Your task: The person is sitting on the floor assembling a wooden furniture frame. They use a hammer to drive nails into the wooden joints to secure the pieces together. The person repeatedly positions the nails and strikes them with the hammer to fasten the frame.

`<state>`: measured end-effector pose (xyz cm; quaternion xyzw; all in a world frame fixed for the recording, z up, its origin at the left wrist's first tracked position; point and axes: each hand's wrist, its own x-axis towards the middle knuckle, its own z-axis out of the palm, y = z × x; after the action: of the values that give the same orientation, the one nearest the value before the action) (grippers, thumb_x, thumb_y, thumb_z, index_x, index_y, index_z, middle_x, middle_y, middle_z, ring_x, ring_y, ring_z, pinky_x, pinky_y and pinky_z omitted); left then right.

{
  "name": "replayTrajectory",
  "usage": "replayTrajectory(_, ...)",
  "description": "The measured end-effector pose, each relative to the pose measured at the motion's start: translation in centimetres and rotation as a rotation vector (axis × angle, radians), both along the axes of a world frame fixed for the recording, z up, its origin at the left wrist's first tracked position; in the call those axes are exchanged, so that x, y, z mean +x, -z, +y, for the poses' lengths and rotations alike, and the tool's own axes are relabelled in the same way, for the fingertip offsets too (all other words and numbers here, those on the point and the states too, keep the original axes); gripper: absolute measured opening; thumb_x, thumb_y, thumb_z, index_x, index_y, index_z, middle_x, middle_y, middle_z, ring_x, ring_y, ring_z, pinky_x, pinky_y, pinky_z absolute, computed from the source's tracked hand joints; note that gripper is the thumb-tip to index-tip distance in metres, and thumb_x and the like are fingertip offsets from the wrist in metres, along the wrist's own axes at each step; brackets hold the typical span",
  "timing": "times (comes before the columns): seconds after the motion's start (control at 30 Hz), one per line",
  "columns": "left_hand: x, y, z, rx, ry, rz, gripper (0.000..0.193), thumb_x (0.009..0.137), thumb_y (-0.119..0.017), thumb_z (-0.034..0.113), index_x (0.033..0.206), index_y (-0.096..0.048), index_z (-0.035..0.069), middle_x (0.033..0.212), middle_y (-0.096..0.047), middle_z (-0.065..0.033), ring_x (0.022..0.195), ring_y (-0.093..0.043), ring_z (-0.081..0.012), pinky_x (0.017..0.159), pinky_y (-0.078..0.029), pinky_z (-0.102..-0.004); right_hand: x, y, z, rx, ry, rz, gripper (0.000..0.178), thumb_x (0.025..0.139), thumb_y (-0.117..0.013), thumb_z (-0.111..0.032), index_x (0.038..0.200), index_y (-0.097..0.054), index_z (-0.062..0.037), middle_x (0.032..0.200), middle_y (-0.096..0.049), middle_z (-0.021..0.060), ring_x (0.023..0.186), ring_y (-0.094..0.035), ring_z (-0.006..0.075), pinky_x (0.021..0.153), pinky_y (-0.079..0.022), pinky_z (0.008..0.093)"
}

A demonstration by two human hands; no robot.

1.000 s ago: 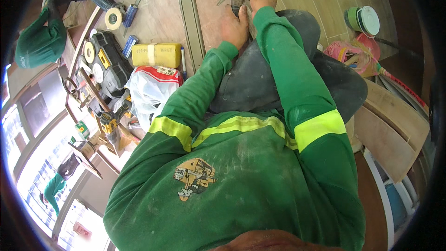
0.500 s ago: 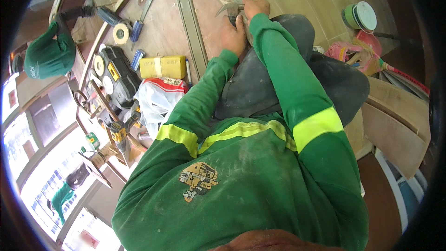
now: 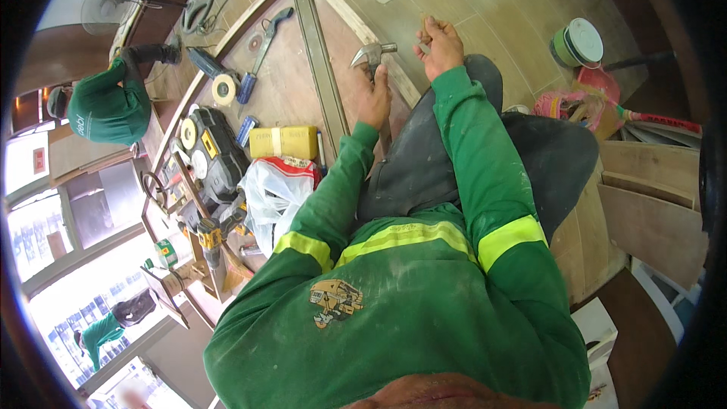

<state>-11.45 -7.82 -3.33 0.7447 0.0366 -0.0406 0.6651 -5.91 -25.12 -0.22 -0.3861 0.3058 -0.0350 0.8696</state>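
Note:
My left hand [image 3: 374,100] is wrapped round the handle of a claw hammer [image 3: 372,53], just below its metal head. The claw points left, and the hammer is over the pinkish board [image 3: 282,68] near its wooden edging strip [image 3: 350,18]. To its right, my right hand [image 3: 442,51] is raised with thumb and fingertips pinched together. Whatever may be between those fingertips is too small to make out. A long grey metal bar [image 3: 322,68] lies on the board, left of the hammer.
Left on the board are a putty knife [image 3: 270,36], a tape roll [image 3: 225,89], a yellow block [image 3: 283,142], a plastic bag [image 3: 274,197] and a black tool case [image 3: 217,153]. A drill [image 3: 210,236] lies farther left. Right stands a paint bucket [image 3: 581,42]. Another person [image 3: 112,110] crouches far left.
My right hand has left the hammer head and moved right, its fingers now pinched. My left hand still grips the hammer. The whole view has shifted, showing more of the board's far corner.

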Motion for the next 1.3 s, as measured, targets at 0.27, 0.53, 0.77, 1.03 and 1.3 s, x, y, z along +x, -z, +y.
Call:
replayTrajectory(0.27,-4.2,-10.3,2.0,-0.198,0.042,-0.276,0.051,0.109,-0.063,0.029,0.146,-0.04,0.002,0.094,-0.055,-0.0041,0.076,-0.054,-0.0103,0.063,-0.048,-0.0267,-0.4,-1.2,0.4,0.101,-0.031,-0.034,0.019,0.108,-0.066,-0.031,0.106,-0.058,-0.0132,0.093,-0.066,0.0019,0.087,-0.065,0.0155,0.078,-0.053,0.0379)
replayTrajectory(0.53,-4.8,-12.3,4.0,-0.013,0.209,-0.456,0.044,0.108,-0.064,0.016,0.145,-0.046,0.001,0.105,-0.06,-0.006,0.091,-0.057,-0.0141,0.082,-0.05,-0.0311,0.2,-0.4,0.7,0.098,-0.053,-0.038,0.017,0.107,-0.066,-0.03,0.106,-0.059,-0.0144,0.092,-0.064,-0.0005,0.083,-0.061,0.0121,0.078,-0.051,0.0359)
replayTrajectory(0.77,-4.5,-13.6,2.9,0.061,0.19,-0.556,0.032,0.092,-0.08,0.003,0.117,-0.06,-0.001,0.1,-0.062,-0.0101,0.093,-0.064,-0.0231,0.083,-0.052,-0.0333,-0.2,-0.9,0.7,0.125,-0.049,-0.05,0.019,0.106,-0.068,-0.03,0.103,-0.06,-0.0136,0.087,-0.062,-0.0014,0.078,-0.059,0.0103,0.073,-0.05,0.0326)
replayTrajectory(1.03,3.0,-10.7,3.6,0.813,0.397,-0.603,0.036,0.081,-0.071,-0.006,0.114,-0.061,0.004,0.106,-0.065,-0.0136,0.094,-0.065,-0.0346,0.083,-0.048,-0.0424,-0.6,-1.1,0.3,0.033,-0.015,-0.049,0.017,0.103,-0.072,-0.026,0.101,-0.065,-0.0103,0.081,-0.058,-0.0029,0.072,-0.053,0.0077,0.064,-0.046,0.0258)
replayTrajectory(1.3,4.3,-2.8,3.2,1.094,0.265,-0.513,0.029,0.087,-0.072,0.009,0.115,-0.062,0.011,0.104,-0.06,-0.0109,0.101,-0.063,-0.0343,0.085,-0.044,-0.0469,0.9,1.0,1.5,-0.296,-0.248,0.07,0.019,0.1,-0.075,-0.027,0.094,-0.067,-0.0107,0.076,-0.054,-0.0042,0.062,-0.044,0.0053,0.05,-0.036,0.0238)
